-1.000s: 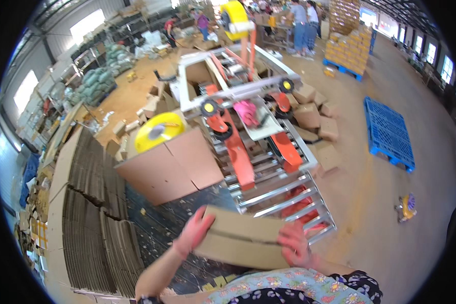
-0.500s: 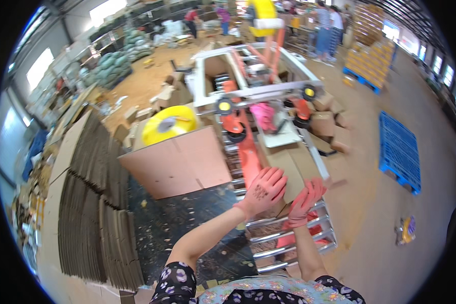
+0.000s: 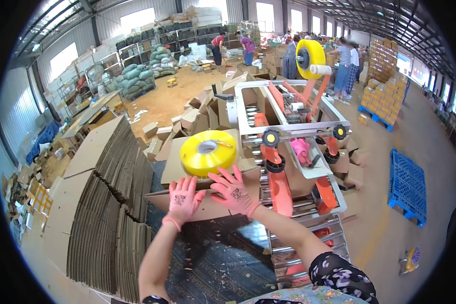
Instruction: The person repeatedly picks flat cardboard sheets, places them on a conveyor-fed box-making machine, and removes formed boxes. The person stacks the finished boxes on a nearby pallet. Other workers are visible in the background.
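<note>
My left hand (image 3: pixel 184 199), in a pink glove, lies with fingers stretched out on a brown cardboard carton (image 3: pixel 210 209) at the front of the dark work table. My right hand (image 3: pixel 235 194), gloved the same way, rests beside it on the carton's upper part, fingers spread apart. Right behind the fingertips, a large roll of yellow tape (image 3: pixel 208 153) sits on another cardboard box (image 3: pixel 175 163). To the right stands a carton-sealing machine (image 3: pixel 294 130) with orange arms and black wheels. A carton (image 3: pixel 300 177) is inside it, partly hidden by those arms.
A tall stack of flat cartons (image 3: pixel 99 223) borders the dark table (image 3: pixel 213 263) on the left. A roller conveyor (image 3: pixel 314 253) runs along its right. On the floor farther right are a blue pallet (image 3: pixel 407 187) and a loaded pallet (image 3: pixel 382 104). Several people stand far back.
Both hands have left the carton on the rollers and moved left onto the table carton. The conveyor carton now sits farther inside the machine. The whole view has shifted.
</note>
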The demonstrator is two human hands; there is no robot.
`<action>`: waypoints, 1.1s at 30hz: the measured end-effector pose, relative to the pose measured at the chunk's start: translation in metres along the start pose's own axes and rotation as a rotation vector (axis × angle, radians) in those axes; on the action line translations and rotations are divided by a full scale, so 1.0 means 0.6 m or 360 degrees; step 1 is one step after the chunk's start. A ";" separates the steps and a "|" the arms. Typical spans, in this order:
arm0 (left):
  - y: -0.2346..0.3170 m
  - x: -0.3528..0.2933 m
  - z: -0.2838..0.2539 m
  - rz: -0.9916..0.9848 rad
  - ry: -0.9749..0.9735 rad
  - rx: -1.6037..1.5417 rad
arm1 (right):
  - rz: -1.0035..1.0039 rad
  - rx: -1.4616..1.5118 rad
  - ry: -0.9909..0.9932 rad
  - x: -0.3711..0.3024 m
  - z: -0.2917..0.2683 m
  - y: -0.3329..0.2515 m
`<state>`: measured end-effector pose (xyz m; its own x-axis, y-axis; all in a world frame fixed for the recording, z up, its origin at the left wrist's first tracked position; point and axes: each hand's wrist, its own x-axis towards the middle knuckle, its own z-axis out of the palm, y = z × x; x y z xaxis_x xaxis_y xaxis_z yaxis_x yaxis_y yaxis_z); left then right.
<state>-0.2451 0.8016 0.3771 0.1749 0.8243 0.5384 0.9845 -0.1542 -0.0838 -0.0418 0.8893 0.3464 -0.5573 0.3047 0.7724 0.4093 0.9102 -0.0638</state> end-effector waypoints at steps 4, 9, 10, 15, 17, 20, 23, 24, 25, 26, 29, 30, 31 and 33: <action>-0.065 0.016 -0.038 -0.0443 -0.0465 -0.0354 | 0.0014 0.0537 0.0000 -0.017 -0.078 -0.099; -0.027 -0.050 -0.173 -0.0898 -0.0813 -0.0395 | -0.0161 0.1568 -0.0643 -0.117 -0.330 -0.126; 0.013 -0.107 -0.182 -0.0797 -0.0710 -0.0374 | -0.0215 0.1826 -0.0717 -0.135 -0.351 -0.131; 0.222 -0.257 -0.179 0.0204 -0.0334 -0.0548 | 0.0403 0.2358 -0.1951 -0.151 -0.354 -0.202; 0.262 -0.243 -0.169 0.0669 -0.0885 -0.0207 | 0.0719 0.2279 -0.2143 -0.188 -0.301 -0.242; 0.234 -0.247 -0.241 0.0519 -0.0859 -0.0683 | -0.0098 0.1263 -0.1575 -0.283 -0.283 -0.287; 0.204 -0.318 -0.300 0.0728 -0.0984 -0.1373 | -0.0142 0.1017 -0.0733 -0.247 -0.305 -0.310; 0.221 -0.300 -0.316 0.0789 -0.0973 -0.0839 | -0.0149 0.0802 -0.0482 -0.233 -0.329 -0.305; 0.217 -0.301 -0.288 0.0709 -0.0947 -0.0780 | -0.0162 0.0473 -0.0305 -0.220 -0.352 -0.293; 0.220 -0.295 -0.254 0.0656 -0.0756 -0.0655 | -0.0028 0.0115 -0.0345 -0.222 -0.365 -0.283; 0.226 -0.295 -0.206 0.0507 -0.0317 -0.0502 | 0.0522 -0.0371 -0.0360 -0.234 -0.409 -0.216; 0.231 -0.292 -0.208 0.0420 -0.0121 -0.0421 | 0.0471 -0.0123 -0.0362 -0.256 -0.436 -0.227; 0.238 -0.292 -0.206 0.0352 0.0058 -0.0377 | 0.0449 0.0110 -0.0383 -0.305 -0.456 -0.260; 0.250 -0.267 -0.188 0.0042 0.0060 -0.0611 | 0.0680 0.0519 -0.0736 -0.426 -0.445 -0.286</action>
<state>-0.1269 0.5847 0.3728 0.1923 0.7980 0.5711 0.9017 -0.3734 0.2182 0.2234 0.5802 0.3290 -0.6752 0.6762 0.2948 0.4638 0.6999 -0.5432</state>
